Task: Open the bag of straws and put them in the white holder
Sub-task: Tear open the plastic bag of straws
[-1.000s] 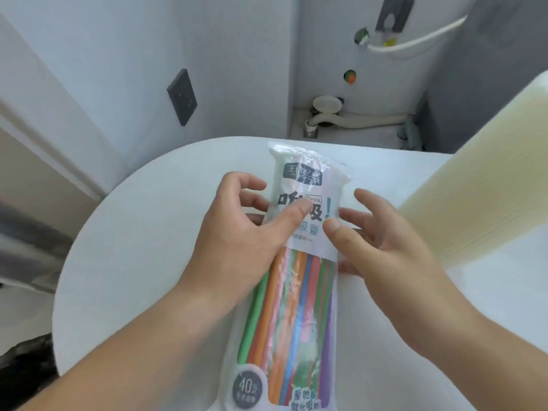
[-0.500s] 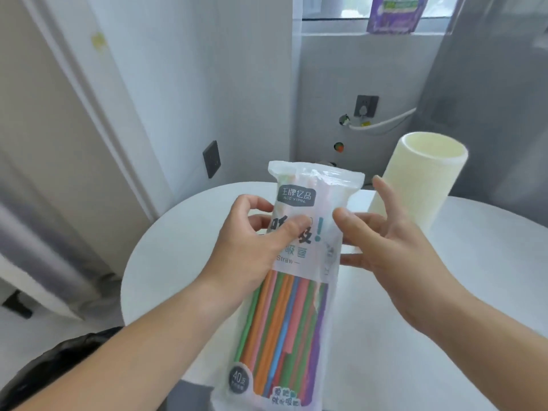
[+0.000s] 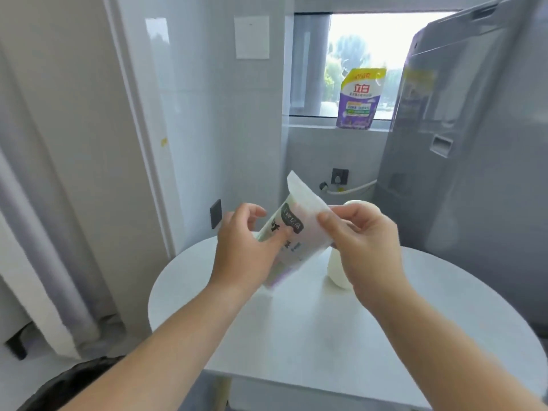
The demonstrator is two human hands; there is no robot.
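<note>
Two hands hold the bag of straws (image 3: pixel 296 232) above the desk (image 3: pixel 296 336), set to open its top.

The left hand (image 3: pixel 246 250) is curled round the middle of the bag with the thumb pressed on the printed front, probably to keep the straws steady inside. The bag is off the desk and tilted, with its top end pointing up and to the left. The right hand (image 3: pixel 364 247) pinches the plastic near the top edge between thumb and fingers. I judge this is the grip for tearing, but blur hides whether a tear has begun. The white holder (image 3: pixel 336 272) stands on the desk just behind the right hand, partly hidden and close enough to receive the straws.
</note>
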